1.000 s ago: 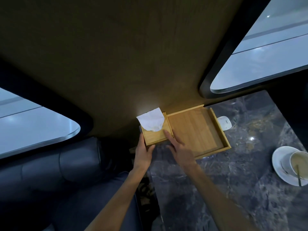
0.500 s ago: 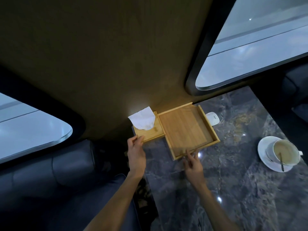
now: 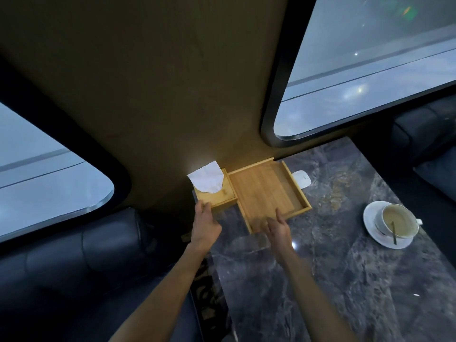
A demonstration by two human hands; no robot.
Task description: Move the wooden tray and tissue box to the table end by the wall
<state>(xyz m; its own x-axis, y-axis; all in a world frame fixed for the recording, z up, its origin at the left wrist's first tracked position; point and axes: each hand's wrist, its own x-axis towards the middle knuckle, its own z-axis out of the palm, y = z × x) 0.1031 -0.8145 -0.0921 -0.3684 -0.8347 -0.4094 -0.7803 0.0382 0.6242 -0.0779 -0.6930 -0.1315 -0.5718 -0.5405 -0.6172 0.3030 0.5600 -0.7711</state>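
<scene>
Tray (image 3: 267,193) and tissue box (image 3: 217,193) sit side by side at the wall end of the marble table (image 3: 333,280), box touching the tray's left edge, both far edges at or just short of the wall panel (image 3: 148,95); cannot tell if flush. Your left hand (image 3: 204,224) sits at the box's near-left corner, fingers loosely curled and open, fingertips touching or just off the wood, nothing gripped. Your right hand (image 3: 277,229) rests at the tray's near rim, fingers spread, index raised over the rim, also holding nothing. Judged status: placement approx. complete; step in hand is final squaring. Procedure: keep both palms low, push w/ fingertips only, away from you toward the wall, and nudge the box sideways toward your right hand to shut any gap vs. the tray. Do not lift; sliding on marble should be easy, so use light pressure or the tray may skew. Orientation: tray's long axis runs from your right-hand grip away toward the wall, angled slightly left; open face up. Box is near square, top up, tissue (image 3: 207,180) standing out of the slot on the side far from your left hand. Note: white pad (image 3: 301,178) lies just beyond the tray's right rim, cup and saucer (image 3: 392,224) well right of your right hand; keep the tray off both.
</scene>
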